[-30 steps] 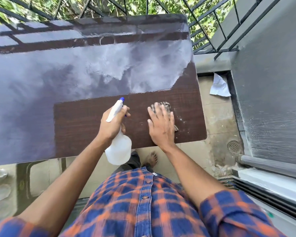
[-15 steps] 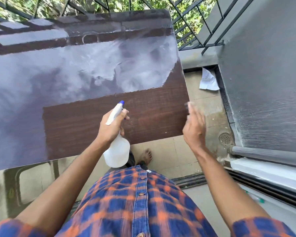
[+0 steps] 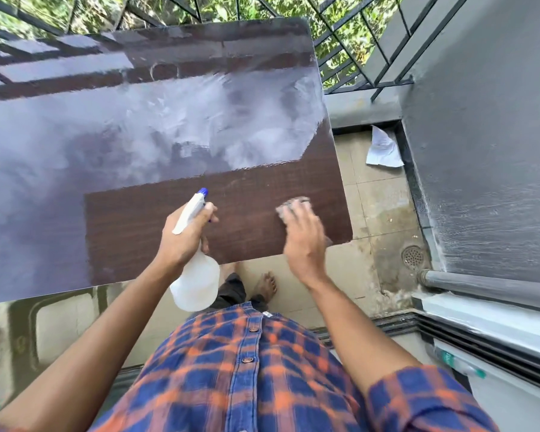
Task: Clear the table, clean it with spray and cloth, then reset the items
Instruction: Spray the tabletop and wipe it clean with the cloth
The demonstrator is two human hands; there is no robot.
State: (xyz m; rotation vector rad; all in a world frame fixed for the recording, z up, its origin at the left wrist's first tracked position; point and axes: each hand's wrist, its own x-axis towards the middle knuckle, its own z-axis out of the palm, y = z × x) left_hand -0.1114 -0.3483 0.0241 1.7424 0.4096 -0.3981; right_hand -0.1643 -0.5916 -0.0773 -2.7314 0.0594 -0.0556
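The dark wood-grain table fills the upper left, glossy and reflecting sky and railing. My left hand is wrapped around the neck of a white spray bottle with a blue nozzle tip, held over the table's near edge. My right hand presses flat on a grey cloth near the table's near right corner; only the cloth's far edge shows past my fingers, and it is blurred.
A crumpled white paper lies on the tiled floor by the grey wall. A floor drain sits near a grey pipe. A metal railing borders the far side. My bare foot stands under the table edge.
My right hand swept right off the table's edge, then came back onto the near right corner with the cloth. The left hand and bottle stayed put.
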